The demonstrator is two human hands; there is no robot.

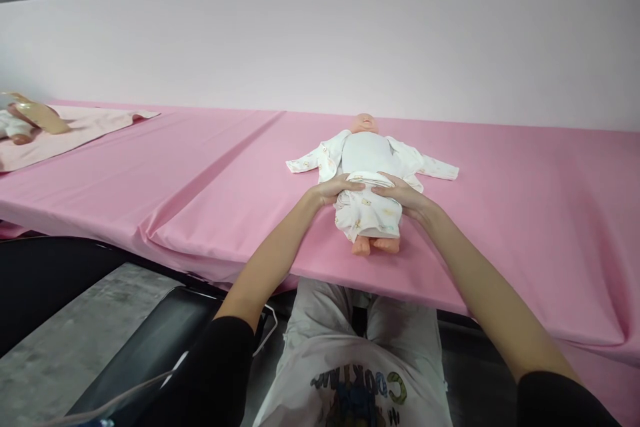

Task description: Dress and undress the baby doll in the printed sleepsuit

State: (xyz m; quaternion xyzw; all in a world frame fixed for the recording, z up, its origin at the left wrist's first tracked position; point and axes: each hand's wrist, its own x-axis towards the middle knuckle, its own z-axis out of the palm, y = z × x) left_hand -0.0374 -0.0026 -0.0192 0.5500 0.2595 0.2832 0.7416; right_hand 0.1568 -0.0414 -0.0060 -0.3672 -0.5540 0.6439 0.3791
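Observation:
A baby doll (364,124) lies on its back, head toward the wall and bare feet (376,245) toward me. Its white printed jacket (327,155) is spread, sleeves out to both sides, and a plain white layer (367,152) covers its chest. White printed baby pants (367,213) cover its hips and legs down to the ankles. At the left of the waistband, my left hand (340,189) is closed on the pants, thumb on top. My right hand (401,195) grips the waistband's right side in the same way. Fingers beneath the fabric are partly hidden.
A pink sheet (525,213) covers the table, with a raised fold left of the doll. On a pale pink mat (95,127) at the far left lies another doll, partly cut off, with a beige object (43,117) by it. A white wall (320,47) stands behind. A black chair (155,340) is at lower left.

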